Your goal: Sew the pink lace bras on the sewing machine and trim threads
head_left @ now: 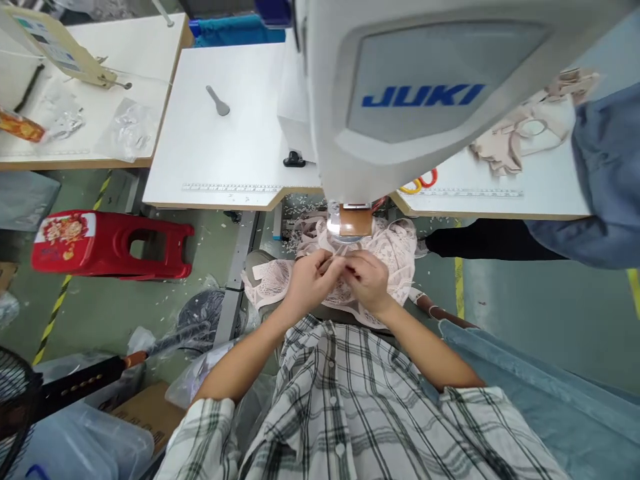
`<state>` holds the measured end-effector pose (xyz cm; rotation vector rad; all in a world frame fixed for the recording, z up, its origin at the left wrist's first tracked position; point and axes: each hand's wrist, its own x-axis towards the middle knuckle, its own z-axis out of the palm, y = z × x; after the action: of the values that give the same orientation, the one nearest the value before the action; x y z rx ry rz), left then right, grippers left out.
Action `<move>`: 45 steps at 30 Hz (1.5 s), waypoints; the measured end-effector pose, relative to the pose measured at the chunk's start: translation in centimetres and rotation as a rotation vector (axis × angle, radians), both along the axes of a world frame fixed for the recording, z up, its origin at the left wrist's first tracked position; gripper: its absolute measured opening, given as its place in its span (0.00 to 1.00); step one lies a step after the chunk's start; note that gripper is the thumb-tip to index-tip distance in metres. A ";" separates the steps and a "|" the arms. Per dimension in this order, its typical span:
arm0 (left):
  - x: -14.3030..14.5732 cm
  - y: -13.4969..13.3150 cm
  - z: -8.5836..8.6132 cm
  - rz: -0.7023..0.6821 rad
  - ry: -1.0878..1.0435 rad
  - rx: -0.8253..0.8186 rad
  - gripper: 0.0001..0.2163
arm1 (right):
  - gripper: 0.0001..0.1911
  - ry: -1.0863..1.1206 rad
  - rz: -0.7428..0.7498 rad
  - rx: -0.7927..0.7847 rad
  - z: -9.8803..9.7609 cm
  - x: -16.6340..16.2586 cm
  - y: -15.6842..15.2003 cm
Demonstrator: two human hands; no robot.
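A pale pink lace bra (274,279) lies across my lap, with more lace pieces bunched behind it below the sewing machine (345,150). My left hand (311,279) is closed in a pinch on the bra's edge or strap, just in front of the machine's head. Beside it, my right hand (370,279) pinches the same part, the fingertips of both hands nearly meeting. The exact bit between the fingers is partly hidden. An orange-brown guard (356,221) sits at the machine's lower end, just beyond my fingers.
Scissors (420,183) with red and yellow handles lie at the right table's edge. Pink fabric pieces (525,133) rest farther right, near a person's blue-grey sleeve (610,147). At left are a red stool (113,245) and a black fan (17,400). A grey spoon-like tool (218,101) lies on the table.
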<state>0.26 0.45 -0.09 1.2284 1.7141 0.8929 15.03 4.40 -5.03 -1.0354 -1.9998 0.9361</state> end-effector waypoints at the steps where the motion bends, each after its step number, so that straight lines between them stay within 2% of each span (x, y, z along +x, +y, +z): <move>1: -0.2 0.1 -0.1 -0.012 0.046 0.014 0.15 | 0.13 -0.017 0.042 0.001 0.1 0.4 0.5; 3: -0.7 0.4 -0.2 -0.049 0.078 0.018 0.17 | 0.10 -0.061 0.069 0.009 0.5 1.8 2.6; 4: -1.0 0.5 -0.3 -0.073 0.087 0.017 0.17 | 0.09 -0.100 0.022 0.021 0.9 2.7 4.3; 5: -1.3 0.5 -0.3 -0.100 0.107 0.021 0.17 | 0.10 -0.132 -0.046 0.036 1.3 3.6 6.3; 7: -1.5 0.6 -0.3 -0.153 0.166 0.038 0.17 | 0.13 -0.267 -0.277 0.092 2.2 5.1 11.0; 8: -1.4 0.6 -0.3 -0.182 0.184 0.041 0.17 | 0.12 -0.309 -0.348 0.116 2.5 5.6 13.4; 9: -1.3 0.6 -0.2 -0.210 0.182 0.034 0.17 | 0.10 -0.468 -0.381 0.137 2.8 5.9 15.7; 10: -1.2 0.6 0.0 -0.231 0.158 0.018 0.17 | 0.10 -0.585 -0.358 0.139 3.0 6.0 17.7; 12: -1.0 0.7 0.4 -0.246 0.066 -0.027 0.17 | 0.08 -0.681 -0.314 0.137 3.2 5.8 20.5; 14: -1.1 0.8 0.8 -0.224 -0.040 -0.070 0.16 | 0.07 -0.663 -0.285 0.133 3.3 5.8 21.4; 16: -1.6 0.8 1.0 -0.175 -0.150 -0.106 0.16 | 0.04 -0.646 -0.281 0.136 3.7 6.7 20.2; 18: -2.2 0.7 0.9 -0.099 -0.302 -0.140 0.16 | 0.07 -0.627 -0.289 0.135 4.3 8.3 17.2; 22: -3.2 0.6 0.3 0.013 -0.642 -0.197 0.16 | 0.06 -0.507 -0.331 0.062 5.4 11.7 7.4; 24: -3.4 0.6 0.2 0.020 -0.720 -0.222 0.16 | 0.15 -0.443 -0.187 0.067 5.5 11.9 2.5; 27: -3.3 0.7 0.5 -0.007 -0.751 -0.237 0.15 | 0.17 -0.435 -0.005 0.088 5.1 10.1 -2.3; 30: -2.8 0.6 1.1 -0.058 -0.701 -0.212 0.15 | 0.15 -0.381 0.032 0.152 4.5 7.5 -3.1; 34: -2.2 0.4 1.9 -0.113 -0.479 -0.163 0.12 | 0.15 -0.347 0.049 0.170 4.1 5.3 -1.5; 38: -2.1 0.3 2.0 -0.107 -0.303 -0.156 0.11 | 0.16 -0.348 0.094 0.058 3.7 5.2 -0.8; 42: -2.5 0.4 1.5 -0.087 -0.360 -0.078 0.13 | 0.12 -0.242 0.039 -0.125 3.1 6.2 -1.5; 45: -2.9 0.5 1.3 -0.072 -0.388 -0.041 0.15 | 0.15 -0.168 0.000 -0.134 2.8 6.6 -2.2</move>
<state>-2.62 0.91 1.23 1.0056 1.3647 0.9752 21.68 2.21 -2.27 -1.2233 -2.0955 1.0242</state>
